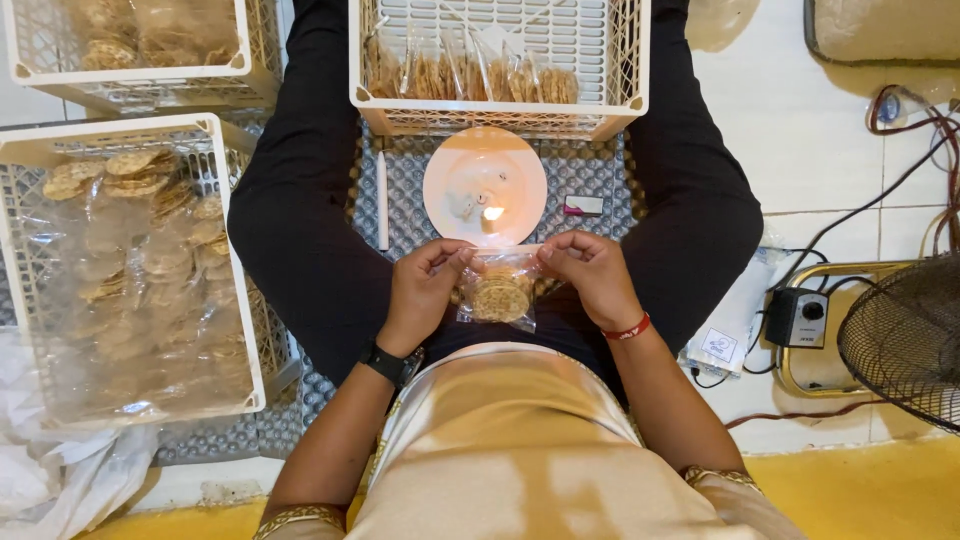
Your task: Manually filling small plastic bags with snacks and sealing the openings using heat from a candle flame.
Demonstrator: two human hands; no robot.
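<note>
**Between both hands, over the lap: one clear packet of round crackers**

At centre, close to the body: small clear plastic packet of stacked round golden crackers, held by its top edge, hanging just below a lit candle flame.

Left hand: closed, fingertips pinching the packet's upper left corner; black wristwatch on the wrist.

Right hand: closed, fingertips pinching the packet's upper right corner; red thread band on the wrist.

Just beyond the hands: round pale plate bearing the short burning candle, resting on a grey dimpled mat. Left of the plate, on the mat: long white stick, possibly an unlit candle, cannot tell. Right of the plate: small lighter-like item, pink and white.

Beyond the plate: white slatted plastic crate holding a row of filled clear cracker packets standing along its near wall.

To the left: large white crate lined with clear plastic, heaped with loose round crackers. Above it: second white crate, also with crackers.

Lower left corner: crumpled white plastic sheeting.

To the right, on the tiled floor: black wire fan grille, small grey control box with dial, tangled cables, stack of flat clear bags.
</note>
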